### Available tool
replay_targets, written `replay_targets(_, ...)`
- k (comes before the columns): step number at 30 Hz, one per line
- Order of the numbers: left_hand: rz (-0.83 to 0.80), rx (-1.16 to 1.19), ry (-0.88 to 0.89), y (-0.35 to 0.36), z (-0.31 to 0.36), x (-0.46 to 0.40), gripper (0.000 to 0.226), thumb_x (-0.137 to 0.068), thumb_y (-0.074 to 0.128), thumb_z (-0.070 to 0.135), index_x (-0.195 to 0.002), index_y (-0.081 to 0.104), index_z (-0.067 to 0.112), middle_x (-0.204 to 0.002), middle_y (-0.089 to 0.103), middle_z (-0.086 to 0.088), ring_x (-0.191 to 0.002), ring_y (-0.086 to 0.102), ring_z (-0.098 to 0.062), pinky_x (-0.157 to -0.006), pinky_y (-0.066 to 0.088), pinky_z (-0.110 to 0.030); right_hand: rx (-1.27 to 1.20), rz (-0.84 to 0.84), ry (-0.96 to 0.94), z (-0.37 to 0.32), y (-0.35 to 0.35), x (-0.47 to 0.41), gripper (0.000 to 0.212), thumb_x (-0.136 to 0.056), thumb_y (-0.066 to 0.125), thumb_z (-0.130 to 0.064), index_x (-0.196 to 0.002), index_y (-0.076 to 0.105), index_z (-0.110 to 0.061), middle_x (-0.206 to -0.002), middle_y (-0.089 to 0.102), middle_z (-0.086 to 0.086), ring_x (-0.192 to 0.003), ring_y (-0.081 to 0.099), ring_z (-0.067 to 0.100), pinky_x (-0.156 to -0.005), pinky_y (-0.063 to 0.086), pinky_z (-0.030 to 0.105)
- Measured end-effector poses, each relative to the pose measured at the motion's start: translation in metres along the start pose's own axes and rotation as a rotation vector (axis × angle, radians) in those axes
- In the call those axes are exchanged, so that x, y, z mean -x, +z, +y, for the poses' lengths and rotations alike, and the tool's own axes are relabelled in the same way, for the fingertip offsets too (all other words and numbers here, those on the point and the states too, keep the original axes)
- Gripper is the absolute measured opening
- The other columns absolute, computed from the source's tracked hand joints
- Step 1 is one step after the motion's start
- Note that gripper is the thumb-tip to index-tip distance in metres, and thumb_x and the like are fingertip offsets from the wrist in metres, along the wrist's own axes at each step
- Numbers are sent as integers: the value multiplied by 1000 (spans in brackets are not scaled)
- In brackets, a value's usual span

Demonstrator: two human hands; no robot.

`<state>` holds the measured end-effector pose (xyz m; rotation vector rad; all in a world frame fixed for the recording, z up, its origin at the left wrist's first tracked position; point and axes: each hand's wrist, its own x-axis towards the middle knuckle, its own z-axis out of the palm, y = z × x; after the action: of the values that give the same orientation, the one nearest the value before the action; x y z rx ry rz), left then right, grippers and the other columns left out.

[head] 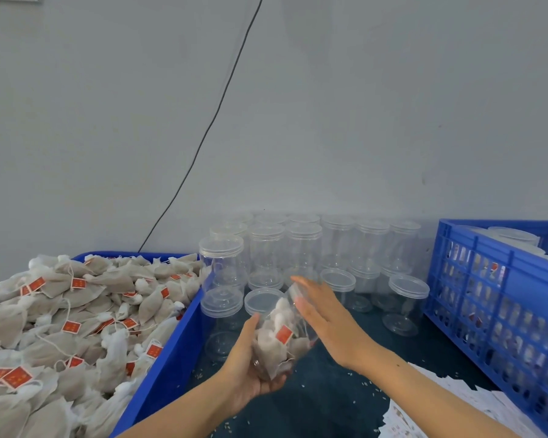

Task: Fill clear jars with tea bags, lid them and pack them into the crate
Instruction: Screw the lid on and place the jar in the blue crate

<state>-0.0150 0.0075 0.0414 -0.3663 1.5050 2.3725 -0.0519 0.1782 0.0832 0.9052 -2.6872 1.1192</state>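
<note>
A clear jar point(283, 335) packed with pale, red-tagged tea bags tilts in the left hand point(250, 368), fingers curled around its base. The right hand point(321, 314) lies flat against its top, fingers straight.

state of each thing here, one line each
held jar: full of tea bags, tilted, lid being put on
left hand: grips the held jar
right hand: flat, fingers on the lid
empty jars: lidded, upright, stacked
bin: heaped with tea bags
crate: holds filled jars
</note>
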Motion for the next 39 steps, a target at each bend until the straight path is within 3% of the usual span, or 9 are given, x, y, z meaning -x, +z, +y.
replay_targets(2,93,-102,167,2,-3,-2,49,-93,44,56,-124,53,19,-110,69,-13,-91,69,-29,-63,57,-35,132,-47,198,4,5,-7,46,-100,24,-51,-140,27,-30,-147,32,6,-124,39,19,-101,40,35)
replay_targets(5,111,-157,216,4,-3,-1,48,-94,44,56,-125,51,20,-113,69,-12,-95,69,-29,-63,56,-34,42,-61,310,2,-2,-12,72,-88,13,-72,-142,28,-26,-149,33,7,-135,36,28,-109,35,47)
replay_targets(8,42,-38,34,2,1,5,57,-89,47,60,-114,61,11,-92,73,-17,-68,68,-28,-53,53,-29,-105,-48,57,-5,-8,-6,79,-78,15,-82,-143,25,-38,-149,29,-12,-138,28,6,-113,23,31)
replay_targets(11,-52,32,-89,0,2,5,64,-86,50,60,-111,61,1,-88,67,-23,-65,64,-33,-48,50,-27,106,-16,-153,-5,-11,1,62,-86,20,-76,-141,23,-47,-139,34,-20,-127,37,-3,-103,33,20)
replay_targets(17,45,-3,123,6,-7,-2,60,-89,44,63,-106,67,11,-85,73,-15,-61,65,-21,-54,50,-28,64,99,37,-9,0,-2,48,-94,18,-61,-127,38,-32,-131,42,-10,-113,48,8,-96,36,25)
replay_targets(21,21,56,48,4,-1,2,62,-88,46,61,-108,65,5,-85,71,-19,-61,64,-27,-50,48,-27,85,46,-53,-16,-11,-5,75,-78,16,-80,-140,28,-40,-138,34,-17,-117,45,4,-98,37,28)
replay_targets(27,-85,149,-171,-2,5,2,67,-84,56,58,-111,61,-3,-87,66,-24,-65,63,-34,-48,53,-30,361,31,-256,-17,-14,-4,58,-90,15,-65,-137,30,-34,-131,38,-13,-109,49,7,-87,50,29)
replay_targets(34,28,219,-61,4,10,2,53,-76,62,49,-96,63,0,-77,66,-22,-65,54,-31,-57,49,-33,295,62,-197,-22,-8,-8,64,-90,13,-64,-134,37,-24,-125,42,-7,-104,50,14,-90,46,32)
replay_targets(39,49,214,42,3,5,3,53,-86,52,51,-100,62,1,-78,67,-23,-62,55,-30,-56,47,-32,356,78,-207,-31,-8,-8,47,-98,21,-52,-131,38,-22,-123,44,-2,-99,53,19,-86,48,36)
